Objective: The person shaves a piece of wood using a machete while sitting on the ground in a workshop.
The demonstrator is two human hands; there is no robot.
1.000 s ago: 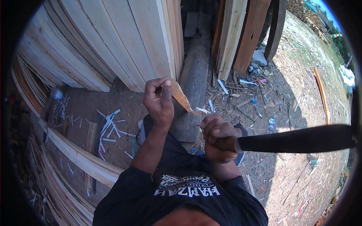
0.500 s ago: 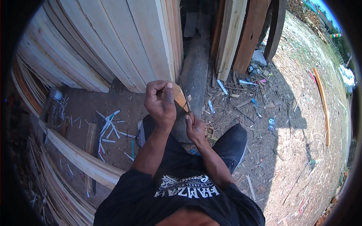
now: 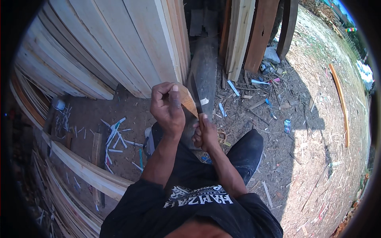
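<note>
Brown-handled, dark-bladed knife (image 3: 197, 96), pointing lengthwise away, clenched in our right grip (image 3: 208, 136); tan wooden piece (image 3: 188, 102), narrowing toward us, pinched by our left grip (image 3: 168, 109); white-lettered black shirt (image 3: 141, 206).

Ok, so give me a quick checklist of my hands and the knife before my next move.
1. Right hand closed around the knife handle: ok.
2. Left hand gripping the wood piece near its upper end: ok.
3. Left fingers off the blade: ok, they look apart from it.
4. Blade pointing away from your body: ok.
5. Blade touching the wood piece: cannot tell; it lies along the right edge.
</note>
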